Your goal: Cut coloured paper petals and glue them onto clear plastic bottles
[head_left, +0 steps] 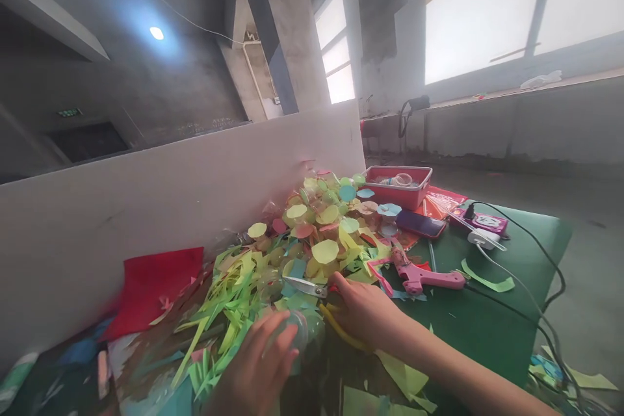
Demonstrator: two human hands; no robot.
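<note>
My right hand (363, 315) is closed on a pair of scissors (309, 286) with a yellow and red handle; the blades point left over the paper scraps. Low in the middle, my left hand (263, 361) curls its fingers against a clear round plastic piece (301, 331) that looks like a small cup, partly hidden and blurred. Beyond both hands rises a heap of clear plastic pieces and paper discs (325, 251) in yellow, green, blue and pink. Green and yellow paper strips (234, 292) lie to the left of the scissors.
A pink glue gun (433, 277) lies on the green tabletop (531, 234) at the right. Behind it are a phone (420, 223), a red bin (400, 192) and a power strip (487, 223) with trailing cords. Red sheets (156, 286) lie left, before a white panel (146, 201).
</note>
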